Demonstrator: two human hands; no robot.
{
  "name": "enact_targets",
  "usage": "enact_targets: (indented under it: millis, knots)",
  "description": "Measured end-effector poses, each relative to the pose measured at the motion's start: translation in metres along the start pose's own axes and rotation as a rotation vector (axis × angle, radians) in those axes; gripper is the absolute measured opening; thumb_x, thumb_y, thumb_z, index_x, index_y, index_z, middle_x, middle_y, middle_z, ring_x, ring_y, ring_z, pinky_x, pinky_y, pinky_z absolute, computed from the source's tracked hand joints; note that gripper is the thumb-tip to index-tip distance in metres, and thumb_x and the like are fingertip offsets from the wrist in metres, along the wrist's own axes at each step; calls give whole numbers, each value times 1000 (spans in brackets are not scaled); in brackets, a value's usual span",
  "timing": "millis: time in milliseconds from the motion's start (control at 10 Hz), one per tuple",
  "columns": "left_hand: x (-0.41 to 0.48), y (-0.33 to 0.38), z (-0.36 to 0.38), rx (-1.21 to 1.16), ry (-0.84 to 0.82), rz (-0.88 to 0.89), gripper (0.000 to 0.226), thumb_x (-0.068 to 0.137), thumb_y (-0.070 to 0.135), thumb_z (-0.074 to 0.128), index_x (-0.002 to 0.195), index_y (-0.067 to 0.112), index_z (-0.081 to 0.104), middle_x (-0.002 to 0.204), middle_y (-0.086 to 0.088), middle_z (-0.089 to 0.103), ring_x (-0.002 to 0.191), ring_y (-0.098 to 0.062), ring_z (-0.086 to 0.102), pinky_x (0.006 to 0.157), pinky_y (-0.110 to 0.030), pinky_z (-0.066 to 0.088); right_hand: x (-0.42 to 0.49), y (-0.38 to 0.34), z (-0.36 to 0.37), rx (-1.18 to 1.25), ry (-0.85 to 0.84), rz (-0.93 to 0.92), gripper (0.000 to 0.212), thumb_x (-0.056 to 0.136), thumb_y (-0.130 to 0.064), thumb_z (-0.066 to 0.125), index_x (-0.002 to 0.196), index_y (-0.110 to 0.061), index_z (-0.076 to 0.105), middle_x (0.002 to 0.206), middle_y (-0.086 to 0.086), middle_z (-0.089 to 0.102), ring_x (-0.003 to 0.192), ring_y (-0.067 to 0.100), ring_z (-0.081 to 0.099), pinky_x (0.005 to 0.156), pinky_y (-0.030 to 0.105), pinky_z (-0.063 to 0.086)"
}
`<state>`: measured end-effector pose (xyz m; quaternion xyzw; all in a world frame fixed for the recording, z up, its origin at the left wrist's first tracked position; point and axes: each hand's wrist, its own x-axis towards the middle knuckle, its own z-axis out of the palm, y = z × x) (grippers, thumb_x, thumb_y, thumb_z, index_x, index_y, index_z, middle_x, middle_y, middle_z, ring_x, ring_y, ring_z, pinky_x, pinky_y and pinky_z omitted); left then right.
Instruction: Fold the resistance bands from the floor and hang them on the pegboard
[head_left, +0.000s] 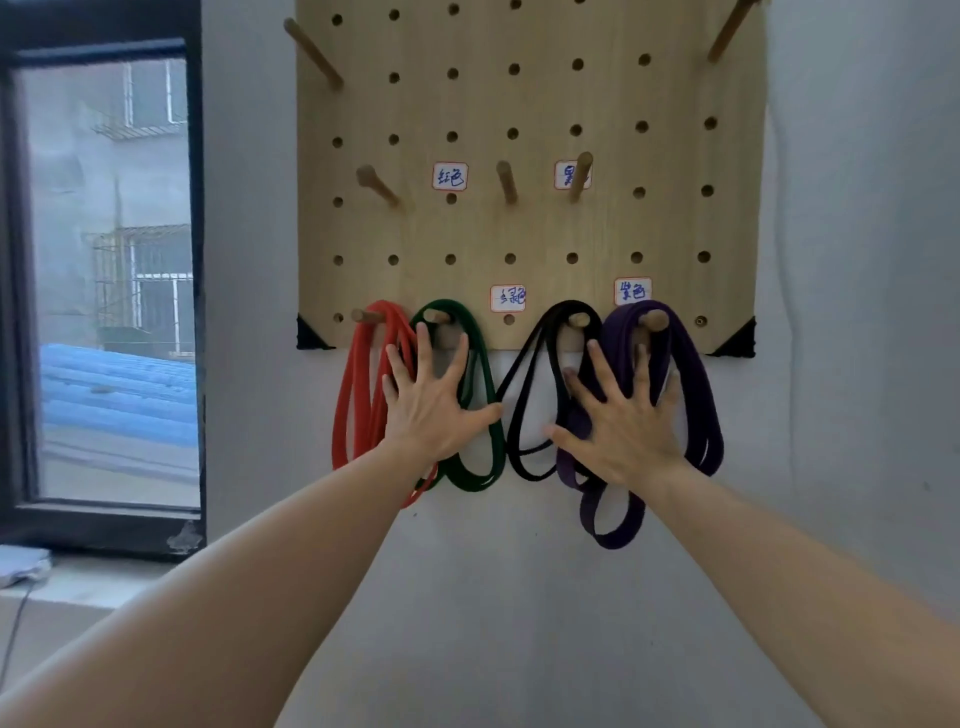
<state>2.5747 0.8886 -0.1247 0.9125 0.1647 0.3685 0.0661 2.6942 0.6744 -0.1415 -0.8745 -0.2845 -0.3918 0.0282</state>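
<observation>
Forearms reach up from the bottom corners toward the wall. I have the left hand (431, 410) flat and spread across the red band (358, 395) and green band (483, 358). The right hand (623, 415) is splayed the same way over the black band (530, 474) and purple band (696, 374). Neither hand grips anything. I judge the pressing is meant to settle the folded loops flat against the wall so they hang neatly. Each band hangs from its own wooden peg (654, 318) in the bottom row of the pegboard (675, 234), beneath handwritten labels (632, 291). All four look hung, so the task seems nearly done. Farther left is a window (104, 260).
</observation>
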Motion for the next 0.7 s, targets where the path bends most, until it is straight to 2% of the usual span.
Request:
enact_targets:
  millis: [100, 300, 400, 500, 600, 700]
  knots:
    - [2, -2, -1, -43, -39, 37, 104, 82, 79, 55, 157, 50, -11, 163, -4, -38, 147, -52, -28, 122, -65, 2, 1, 0, 1, -35, -24, 11, 83, 84, -82, 15, 156, -42, 17, 165, -7, -21, 148, 50, -11, 115, 71, -1]
    - [-14, -5, -24, -9, -102, 63, 93, 89, 74, 52, 161, 45, 1, 170, -8, -20, 152, -50, -14, 123, -61, 9, -3, -3, -22, 91, -166, 17, 81, 87, -80, 29, 156, -40, 13, 165, -11, -21, 150, 45, -13, 116, 69, -1]
    - [-36, -9, -35, 0, -129, 79, 84, 94, 63, 54, 162, 36, 14, 172, -9, 0, 155, -46, 0, 123, -59, 15, -17, -4, -34, 238, -238, 27, 77, 91, -71, 39, 157, -39, 16, 165, -14, -18, 152, 41, -7, 118, 66, 6]
    - [-64, -15, -45, -26, -104, 99, 73, 92, 53, 60, 156, 25, 37, 165, -8, 31, 150, -37, 29, 117, -53, 33, -37, -6, -47, 351, -229, 26, 70, 95, -64, 42, 156, -38, 20, 166, -14, -11, 153, 38, 1, 120, 60, 15]
    - [-98, -22, -56, -57, -92, 107, 52, 90, 47, 63, 136, 24, 61, 139, 0, 60, 126, -25, 57, 102, -46, 51, -65, -8, -55, 514, -154, 17, 62, 97, -53, 49, 153, -31, 34, 167, -7, 10, 152, 32, 16, 118, 54, 27]
    - [-124, -25, -66, -283, -244, 81, 31, 93, 39, 68, 121, 25, 72, 117, 10, 71, 107, -8, 67, 99, -37, 55, -85, -9, -65, 717, -168, 29, 45, 95, -40, 60, 134, -18, 60, 142, 3, 54, 131, 26, 50, 107, 43, 43]
